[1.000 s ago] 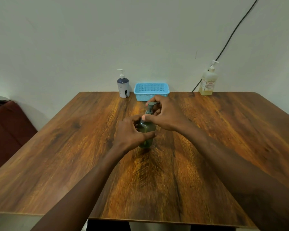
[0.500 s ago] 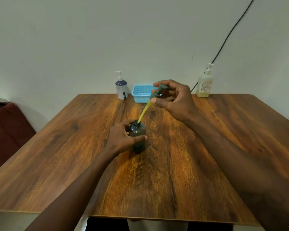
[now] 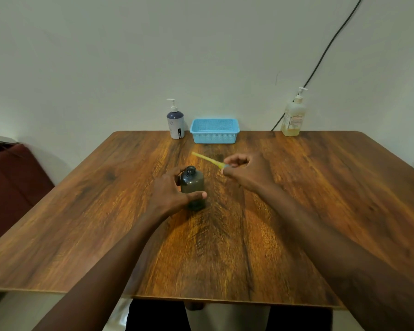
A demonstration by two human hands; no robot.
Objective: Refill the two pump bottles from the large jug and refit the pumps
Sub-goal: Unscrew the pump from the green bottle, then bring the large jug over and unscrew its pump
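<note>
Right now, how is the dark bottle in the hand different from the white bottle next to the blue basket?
The dark bottle has an open neck with no pump; the white bottle wears its white pump. The left hand grips the dark bottle mid-table; the white bottle stands untouched at the far edge. Both stand upright on the table.

Round smoky-grey translucent plastic bottle (image 3: 192, 185): dark throughout. Thin yellow pump dip tube (image 3: 204, 158): uniform. Wooden worktop (image 3: 296, 211): orange-brown, dark grain streaks. Light-blue perforated plastic basket (image 3: 214, 131) (fine lattice pattern). White pump bottle (image 3: 175, 125): navy shoulder.
</note>
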